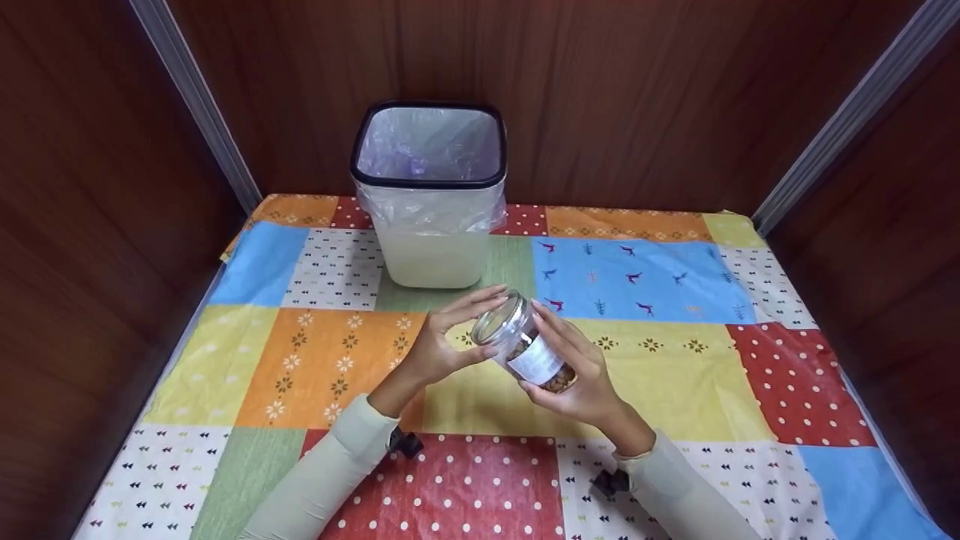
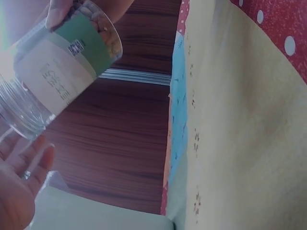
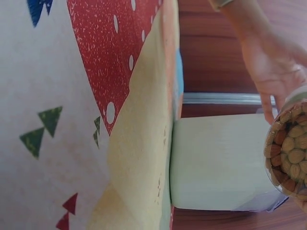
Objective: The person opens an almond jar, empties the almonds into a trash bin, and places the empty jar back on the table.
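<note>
Tilted jar (image 1: 526, 346) on my side of the bin (image 1: 435, 262), slightly right, mouth toward my left hand (image 1: 441, 343). Right hand (image 1: 581, 373) grips its body; left spread at the rim, firm contact unclear. Step, I judge: supporting the tilted jar. Next move probably calls for steady right grip, almonds (image 3: 294, 155) being loose.

One labelled jar (image 1: 535, 362) is held tilted by right hand (image 1: 583, 373), mouth flanked by left hand (image 1: 441, 343); lined bin (image 1: 436, 259) placed beyond.
</note>
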Motion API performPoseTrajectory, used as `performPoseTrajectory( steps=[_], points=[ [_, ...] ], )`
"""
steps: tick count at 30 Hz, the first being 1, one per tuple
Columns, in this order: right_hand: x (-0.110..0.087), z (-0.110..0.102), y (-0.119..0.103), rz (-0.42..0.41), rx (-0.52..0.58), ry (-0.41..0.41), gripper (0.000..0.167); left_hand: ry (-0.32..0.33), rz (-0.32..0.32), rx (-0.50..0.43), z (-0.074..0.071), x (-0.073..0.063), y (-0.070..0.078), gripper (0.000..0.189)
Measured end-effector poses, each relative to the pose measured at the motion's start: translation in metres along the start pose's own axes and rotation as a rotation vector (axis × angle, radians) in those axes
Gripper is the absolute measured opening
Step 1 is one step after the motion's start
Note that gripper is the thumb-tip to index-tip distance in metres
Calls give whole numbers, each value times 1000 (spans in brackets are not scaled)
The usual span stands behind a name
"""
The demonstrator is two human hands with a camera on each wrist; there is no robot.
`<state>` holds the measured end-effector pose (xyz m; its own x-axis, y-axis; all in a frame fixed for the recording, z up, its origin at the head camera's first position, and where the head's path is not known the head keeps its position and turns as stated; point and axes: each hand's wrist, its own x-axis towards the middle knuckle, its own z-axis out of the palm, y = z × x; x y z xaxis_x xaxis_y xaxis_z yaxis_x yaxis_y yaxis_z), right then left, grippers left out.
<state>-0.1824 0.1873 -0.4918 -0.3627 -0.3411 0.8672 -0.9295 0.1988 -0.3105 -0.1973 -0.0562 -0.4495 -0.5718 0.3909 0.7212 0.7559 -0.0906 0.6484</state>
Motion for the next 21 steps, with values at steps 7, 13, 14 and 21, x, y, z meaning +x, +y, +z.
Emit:
performPoseTrajectory(
  steps=[7,13,14,21],
  points=[
    [-1,0,0,5,0,-4,86,-77,69,-33,-4,-6,-35,60],
    [-2,0,0,-2,-1,-5,85,-102,78,-17,-5,-4,-38,59],
    [-2,0,0,-3,-2,-5,84,-104,76,-19,-5,-3,-38,58],
    [2,0,-4,-3,-7,-2,84,-100,66,-18,-4,-3,-35,56]
  ],
)
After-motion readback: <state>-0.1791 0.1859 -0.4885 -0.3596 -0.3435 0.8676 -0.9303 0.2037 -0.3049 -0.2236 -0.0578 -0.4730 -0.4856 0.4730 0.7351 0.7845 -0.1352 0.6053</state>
